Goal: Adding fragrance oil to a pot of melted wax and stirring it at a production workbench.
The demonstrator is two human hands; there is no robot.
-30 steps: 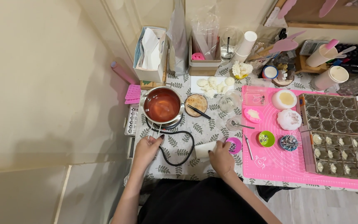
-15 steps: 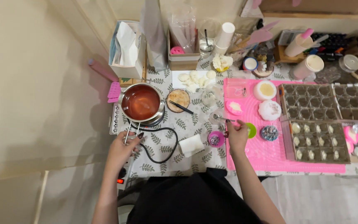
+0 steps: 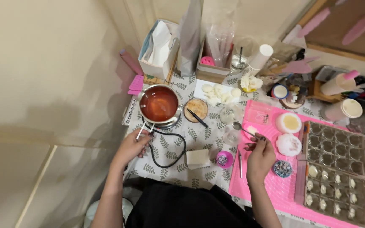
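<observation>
My left hand (image 3: pixel 132 146) grips the thin metal handle of a small pot (image 3: pixel 159 104) filled with orange-red liquid, which sits on a little burner with a black cord (image 3: pixel 165 147). My right hand (image 3: pixel 259 156) holds a metal spoon (image 3: pixel 241 127) whose bowl points up and left over the edge of the pink mat (image 3: pixel 267 185). A folded white cloth (image 3: pixel 197 157) and a small pink cup (image 3: pixel 224 158) lie between my hands.
Grey mould trays (image 3: pixel 339 169) with white pieces fill the right side. Small bowls of cream and white material (image 3: pixel 289 122), a dish of beads (image 3: pixel 282 168), a round dish with a dark stick (image 3: pixel 195 110), white chunks (image 3: pixel 218 93), boxes and paper cups (image 3: pixel 343 110) crowd the back.
The view shifted. My right hand moved from the pink cup area rightward onto the pink mat and now holds a spoon. My left hand stays at the pot handle.
</observation>
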